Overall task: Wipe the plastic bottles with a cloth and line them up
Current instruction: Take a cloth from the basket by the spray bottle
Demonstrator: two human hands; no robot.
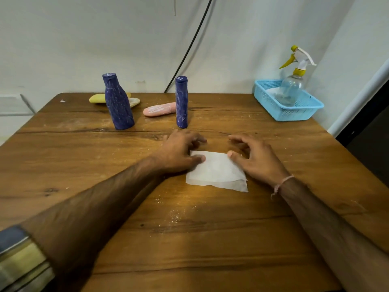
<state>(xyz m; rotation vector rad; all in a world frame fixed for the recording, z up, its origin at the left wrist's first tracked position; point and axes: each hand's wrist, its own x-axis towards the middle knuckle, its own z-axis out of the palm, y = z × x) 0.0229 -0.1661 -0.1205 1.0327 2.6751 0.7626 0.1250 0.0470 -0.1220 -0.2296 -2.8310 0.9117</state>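
— What's on the desk [84, 165]?
— A wide blue bottle [119, 104] and a slim blue bottle [181, 102] stand near the back, and a pink bottle [159, 110] lies between them.
— And the cloth [216, 171]?
— Flat, mid-desk. The left grip [181, 150], fingers relaxed, presses a thumb on its left edge. The right grip [256, 159], fingers arched and holding nothing, touches its right edge.

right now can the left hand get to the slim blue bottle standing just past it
Probably yes. The left hand rests on the left edge of the cloth, and the slim blue bottle stands upright just beyond its fingers, with only bare table between. Nothing seems to block the way.
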